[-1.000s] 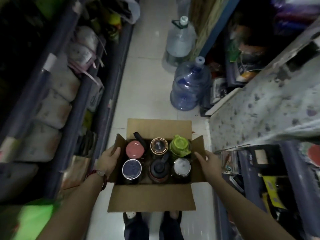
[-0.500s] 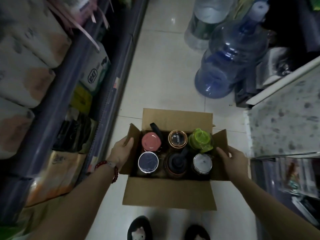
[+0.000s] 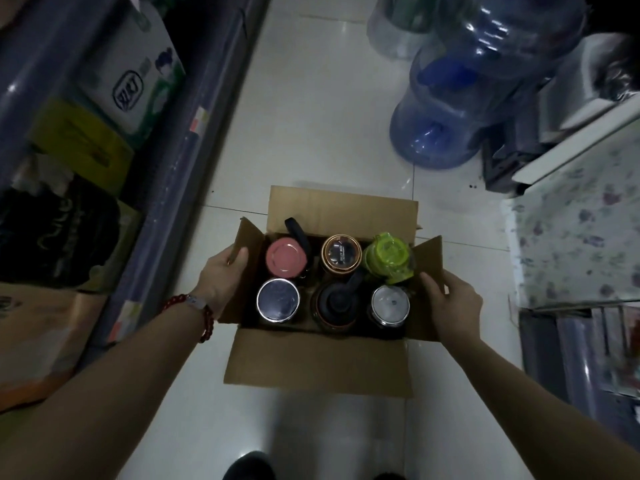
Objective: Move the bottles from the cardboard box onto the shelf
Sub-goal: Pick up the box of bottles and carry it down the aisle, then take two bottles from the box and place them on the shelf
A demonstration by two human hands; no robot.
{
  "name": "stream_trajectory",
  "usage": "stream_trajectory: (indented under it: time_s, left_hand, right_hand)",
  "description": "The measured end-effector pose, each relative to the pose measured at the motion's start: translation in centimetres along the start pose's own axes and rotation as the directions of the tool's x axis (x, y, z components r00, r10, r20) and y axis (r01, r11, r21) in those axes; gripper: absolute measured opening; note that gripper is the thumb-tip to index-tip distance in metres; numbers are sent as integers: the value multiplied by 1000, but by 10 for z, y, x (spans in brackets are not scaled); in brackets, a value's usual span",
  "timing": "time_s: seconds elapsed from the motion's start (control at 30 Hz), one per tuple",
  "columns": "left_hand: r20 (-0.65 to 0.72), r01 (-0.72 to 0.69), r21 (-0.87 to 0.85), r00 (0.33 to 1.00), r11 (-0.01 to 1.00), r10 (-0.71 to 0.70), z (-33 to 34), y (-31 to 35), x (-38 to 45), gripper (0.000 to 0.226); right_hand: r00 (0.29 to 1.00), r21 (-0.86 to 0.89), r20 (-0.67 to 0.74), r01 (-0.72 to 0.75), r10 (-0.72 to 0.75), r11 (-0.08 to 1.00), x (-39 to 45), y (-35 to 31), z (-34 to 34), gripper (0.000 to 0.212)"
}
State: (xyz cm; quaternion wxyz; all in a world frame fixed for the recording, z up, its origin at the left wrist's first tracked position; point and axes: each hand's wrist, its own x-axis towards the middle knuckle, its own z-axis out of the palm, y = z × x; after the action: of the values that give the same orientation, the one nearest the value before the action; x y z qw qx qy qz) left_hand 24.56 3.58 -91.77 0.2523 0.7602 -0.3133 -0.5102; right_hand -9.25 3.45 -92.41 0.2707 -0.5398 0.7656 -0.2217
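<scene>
Currently left hand (image 3: pixel 221 278) and right hand (image 3: pixel 453 303) are gripping the side flaps of the cardboard box (image 3: pixel 318 368), fingers curled over the edges; six bottles (image 3: pixel 341 252) are standing inside, over the floor (image 3: pixel 311 116).

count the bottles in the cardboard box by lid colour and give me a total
pink lid: 1
copper-rimmed dark lid: 1
green lid: 1
navy lid with silver rim: 1
black lid with a loop handle: 1
white lid with silver rim: 1
total in the cardboard box: 6 bottles
</scene>
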Motion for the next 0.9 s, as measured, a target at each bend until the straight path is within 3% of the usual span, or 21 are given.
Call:
stream_trajectory:
  time_s: [0.37, 0.5, 0.63, 0.7, 0.77, 0.83, 0.9]
  left_hand:
    - [-15, -3, 38, 1000, 999, 4, 7, -16, 21, 37]
    - [-241, 4, 448, 963, 894, 117, 5, -17, 23, 46]
    - [-307, 128, 644, 946, 754, 102, -4, -11, 18, 74]
    - [-187, -10, 817, 941, 576, 282, -1, -8, 9, 83]
    - [31, -251, 883, 875, 398, 483, 7, 0, 1, 80]
    - [120, -414, 811, 810, 413, 575, 17, 14, -10, 57]
    - [91, -438, 701, 837, 562, 539, 27, 24, -23, 48]
  right_hand:
    - [997, 55, -8, -79, 80, 995, 4, 30, 12, 26]
    - [980, -32, 54, -191, 193, 981, 4, 41, 3, 33]
    - [932, -268, 79, -321, 352, 909, 4, 48, -2, 56]
    - [945, -328, 64, -285, 322, 901, 2, 40, -4, 58]
    - [980, -364, 44, -165, 194, 917, -1, 29, -5, 54]
    - [997, -405, 19, -58, 71, 912, -4, 15, -6, 55]
    - [1000, -440, -4, 14, -18, 898, -8, -1, -6, 60]
